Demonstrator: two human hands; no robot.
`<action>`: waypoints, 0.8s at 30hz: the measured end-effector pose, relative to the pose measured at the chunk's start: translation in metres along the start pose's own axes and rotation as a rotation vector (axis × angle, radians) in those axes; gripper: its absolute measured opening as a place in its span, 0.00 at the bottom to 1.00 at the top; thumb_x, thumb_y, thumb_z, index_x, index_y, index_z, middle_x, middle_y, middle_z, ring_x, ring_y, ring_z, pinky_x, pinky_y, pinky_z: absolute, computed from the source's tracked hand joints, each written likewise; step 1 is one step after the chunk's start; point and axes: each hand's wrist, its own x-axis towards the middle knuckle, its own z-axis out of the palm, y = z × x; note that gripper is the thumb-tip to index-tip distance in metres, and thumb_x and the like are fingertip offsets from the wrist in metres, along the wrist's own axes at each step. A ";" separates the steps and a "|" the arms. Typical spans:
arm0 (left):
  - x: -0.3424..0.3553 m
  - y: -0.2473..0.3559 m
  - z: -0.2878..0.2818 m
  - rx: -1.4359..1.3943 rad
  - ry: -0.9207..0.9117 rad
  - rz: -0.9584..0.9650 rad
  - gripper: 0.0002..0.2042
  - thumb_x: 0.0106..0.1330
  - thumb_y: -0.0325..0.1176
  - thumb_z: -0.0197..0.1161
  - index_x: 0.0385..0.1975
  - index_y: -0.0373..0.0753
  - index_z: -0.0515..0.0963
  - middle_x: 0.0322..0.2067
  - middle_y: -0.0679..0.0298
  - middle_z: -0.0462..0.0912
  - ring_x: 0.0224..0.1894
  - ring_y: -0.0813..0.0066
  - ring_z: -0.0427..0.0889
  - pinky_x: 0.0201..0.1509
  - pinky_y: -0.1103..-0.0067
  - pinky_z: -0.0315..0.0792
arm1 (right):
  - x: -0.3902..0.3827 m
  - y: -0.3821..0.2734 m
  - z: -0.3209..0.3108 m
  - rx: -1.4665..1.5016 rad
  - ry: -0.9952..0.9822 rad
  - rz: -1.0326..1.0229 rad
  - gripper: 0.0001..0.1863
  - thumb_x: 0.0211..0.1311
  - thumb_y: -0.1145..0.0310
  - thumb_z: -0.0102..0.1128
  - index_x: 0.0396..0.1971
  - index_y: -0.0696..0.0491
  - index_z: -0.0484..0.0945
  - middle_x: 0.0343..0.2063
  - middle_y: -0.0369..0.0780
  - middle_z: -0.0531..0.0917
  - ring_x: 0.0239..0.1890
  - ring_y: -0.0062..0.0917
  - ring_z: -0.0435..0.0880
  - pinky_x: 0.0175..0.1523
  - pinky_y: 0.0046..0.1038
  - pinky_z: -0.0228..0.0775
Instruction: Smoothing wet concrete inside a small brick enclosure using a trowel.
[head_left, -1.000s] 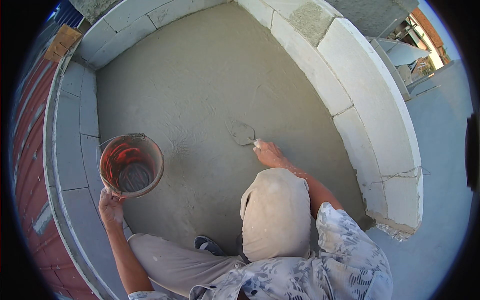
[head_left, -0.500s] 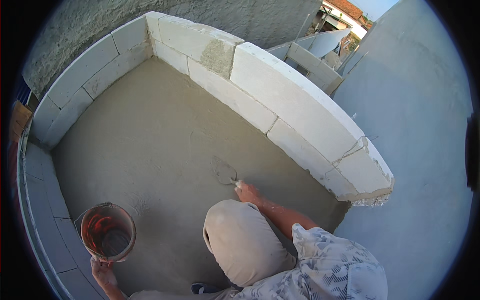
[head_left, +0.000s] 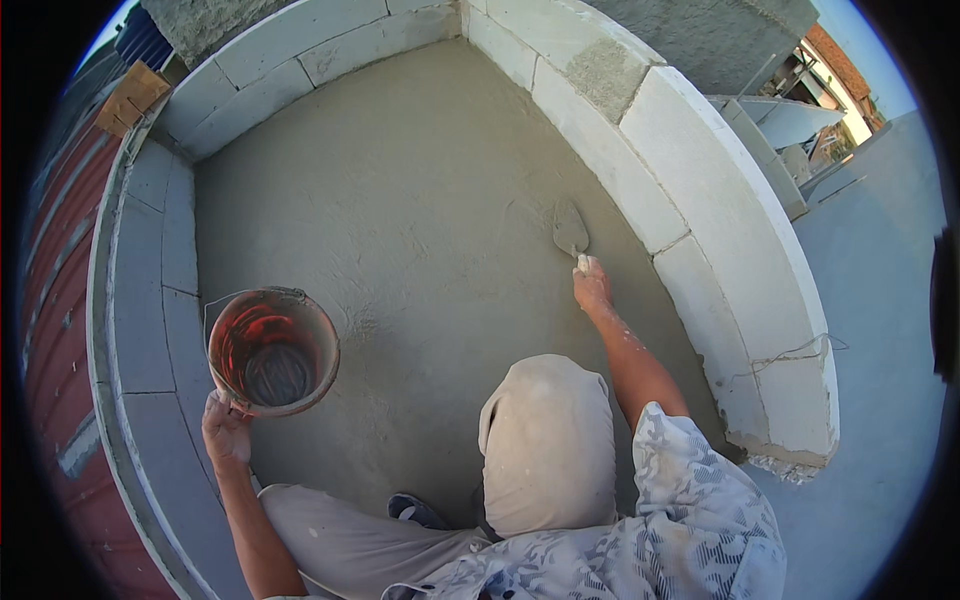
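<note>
The right hand (head_left: 592, 284) is closed around the handle of the trowel (head_left: 571, 232). The blade lies on the grey mortar (head_left: 400, 220), nearer the right wall (head_left: 690, 215) than one second earlier; the right arm is extended farther. The left hand (head_left: 228, 428) is clamped on the near side of the bucket (head_left: 272, 350), which remains beside the left wall (head_left: 143, 310), mouth up.

Red-orange streaks glow inside the grey-smeared bucket (head_left: 270, 340), near the left edge of the grey floor (head_left: 400, 190), with white blocks (head_left: 715, 200) along the right! Grey-and-white camouflage on the shirt (head_left: 690, 490), plain beige trousers (head_left: 550, 450), dull-red sheeting (head_left: 75, 310) beyond the left.
</note>
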 end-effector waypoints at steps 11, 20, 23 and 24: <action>-0.012 0.001 -0.002 0.018 0.102 -0.005 0.13 0.68 0.38 0.59 0.47 0.38 0.73 0.41 0.63 0.85 0.41 0.71 0.83 0.51 0.71 0.73 | -0.053 -0.072 0.017 -0.463 -0.438 -0.479 0.27 0.70 0.59 0.53 0.67 0.47 0.68 0.51 0.51 0.81 0.53 0.49 0.81 0.57 0.47 0.74; -0.005 0.006 0.002 0.058 0.071 0.008 0.10 0.69 0.36 0.59 0.45 0.39 0.74 0.38 0.64 0.85 0.38 0.73 0.83 0.48 0.73 0.74 | 0.041 -0.040 -0.007 -0.164 -0.030 0.153 0.25 0.72 0.59 0.50 0.65 0.52 0.66 0.52 0.51 0.80 0.56 0.47 0.79 0.59 0.47 0.72; 0.005 0.002 0.013 0.071 0.100 -0.022 0.10 0.69 0.35 0.58 0.45 0.39 0.74 0.37 0.65 0.85 0.37 0.74 0.83 0.48 0.73 0.74 | 0.009 -0.056 0.038 -0.245 -0.256 -0.124 0.28 0.71 0.57 0.50 0.67 0.52 0.64 0.55 0.52 0.78 0.60 0.48 0.76 0.62 0.47 0.69; 0.006 0.001 0.017 0.074 0.103 -0.021 0.10 0.69 0.35 0.58 0.45 0.39 0.74 0.37 0.65 0.85 0.37 0.74 0.83 0.48 0.73 0.74 | -0.007 -0.064 0.055 -0.277 -0.323 -0.191 0.29 0.71 0.57 0.50 0.68 0.50 0.63 0.55 0.52 0.78 0.60 0.48 0.75 0.63 0.47 0.68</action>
